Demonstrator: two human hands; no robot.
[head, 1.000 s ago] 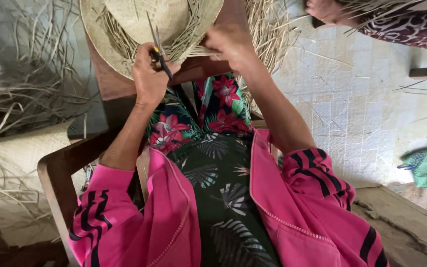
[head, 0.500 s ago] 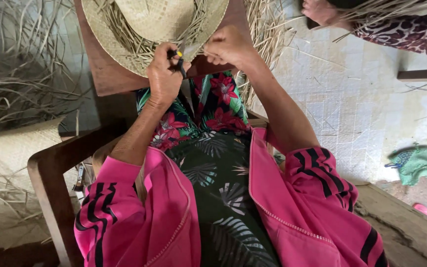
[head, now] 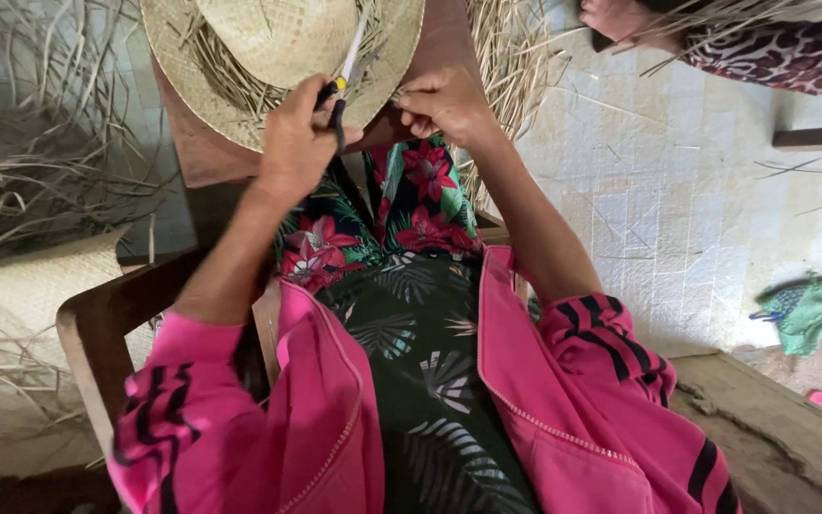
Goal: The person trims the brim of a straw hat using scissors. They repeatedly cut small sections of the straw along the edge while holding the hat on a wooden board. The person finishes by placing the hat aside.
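Note:
A woven straw hat (head: 278, 43) with loose strand ends around its brim lies on a reddish wooden surface (head: 435, 43) in front of me. My left hand (head: 297, 143) grips a pair of scissors (head: 346, 71) by dark handles with a yellow spot. The blades point up across the brim. My right hand (head: 444, 100) pinches the near edge of the brim, just right of the scissors. Both forearms reach out from pink sleeves with black stripes.
Heaps of dry straw strands (head: 40, 143) lie at the left and behind the hat. A wooden chair arm (head: 107, 319) is at my left. Another person's hand (head: 620, 19) and patterned sleeve (head: 773, 57) work straw at the top right. A green cloth (head: 815, 314) lies on the tiled floor.
My left hand drew back to the brim edge with the scissors tucked in, and now the blades reach up over the brim again. My right hand stays on the brim.

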